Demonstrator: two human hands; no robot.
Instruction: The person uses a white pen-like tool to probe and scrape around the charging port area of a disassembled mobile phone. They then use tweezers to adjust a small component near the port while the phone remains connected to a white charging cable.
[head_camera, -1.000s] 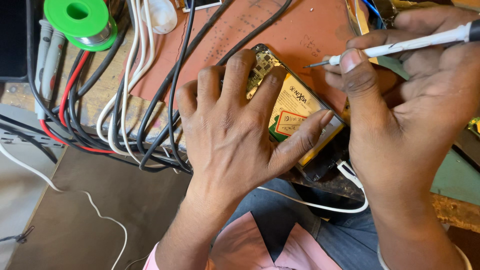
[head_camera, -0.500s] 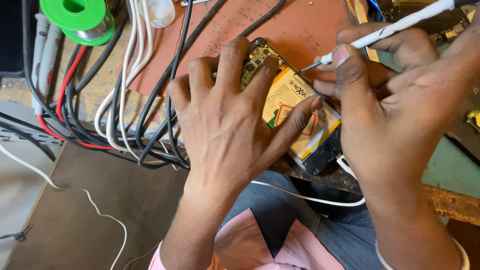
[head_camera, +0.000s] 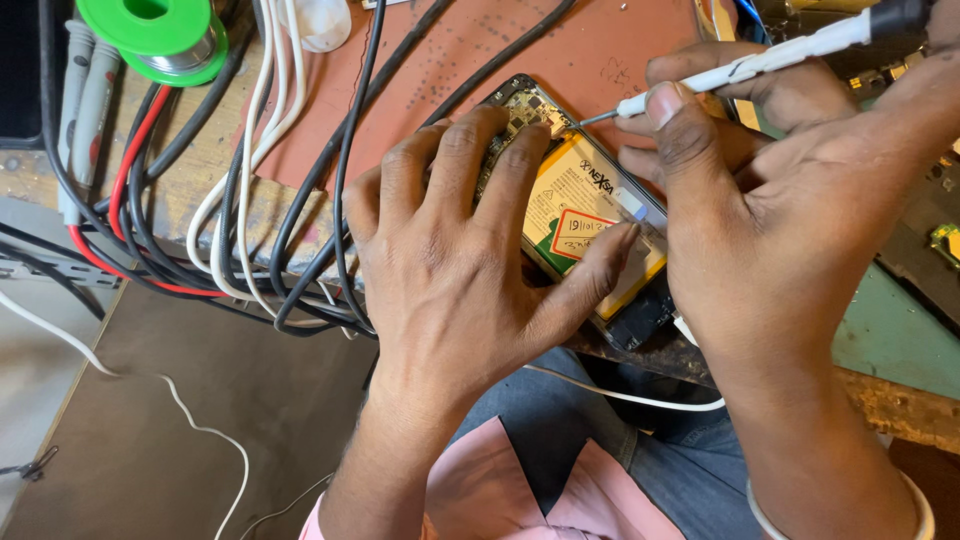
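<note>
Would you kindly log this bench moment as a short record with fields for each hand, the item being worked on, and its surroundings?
Left hand: left hand lies flat, fingers spread, on the opened phone, thumb across its yellow battery.
Right hand: right hand grips a white screwdriver, tip at the phone's upper edge.
Phone: back cover off, lying on a reddish mat.
Surroundings: bundle of black, white and red cables on the left; green solder spool at top left.
</note>
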